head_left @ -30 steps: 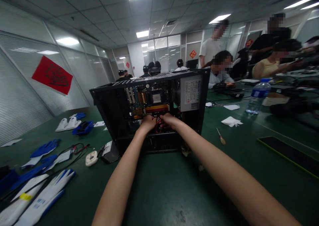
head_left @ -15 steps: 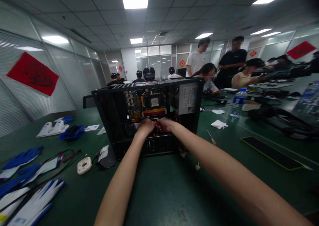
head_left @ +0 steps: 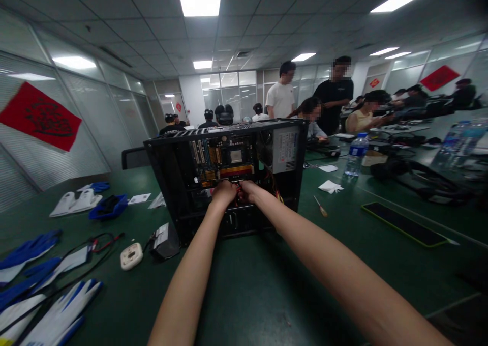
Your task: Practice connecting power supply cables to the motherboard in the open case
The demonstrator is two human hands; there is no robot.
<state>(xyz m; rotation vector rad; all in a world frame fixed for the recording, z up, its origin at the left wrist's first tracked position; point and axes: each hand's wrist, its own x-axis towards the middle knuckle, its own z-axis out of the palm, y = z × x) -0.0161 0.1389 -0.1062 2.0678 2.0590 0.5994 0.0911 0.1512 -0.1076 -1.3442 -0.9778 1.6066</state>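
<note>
An open black computer case [head_left: 163, 178] lies in front of me, its inside facing me. Both hands reach into its lower middle, just below the motherboard [head_left: 224, 155]. My left hand [head_left: 224, 191] has its fingers curled closed. Close beside it, my right hand [head_left: 249, 190] is closed too, the fingertips of both hands nearly meeting. Something small and reddish shows between them, too small and covered to name. Up in the right corner of the case sits the power supply [head_left: 285, 150], with coloured cables [head_left: 277, 189] hanging under it.
To the left lie work gloves [head_left: 63, 310], a blue tray [head_left: 109, 207], a white square gadget [head_left: 131, 256] and a dark box [head_left: 164, 241]. On the right are a screwdriver [head_left: 321, 207], a tissue [head_left: 331, 186], a water bottle [head_left: 356, 155] and a black strip [head_left: 404, 224]. People work beyond.
The view has swung slightly to the right. Both hands stay together in the case, and more of the coloured cables shows beside my right wrist.
</note>
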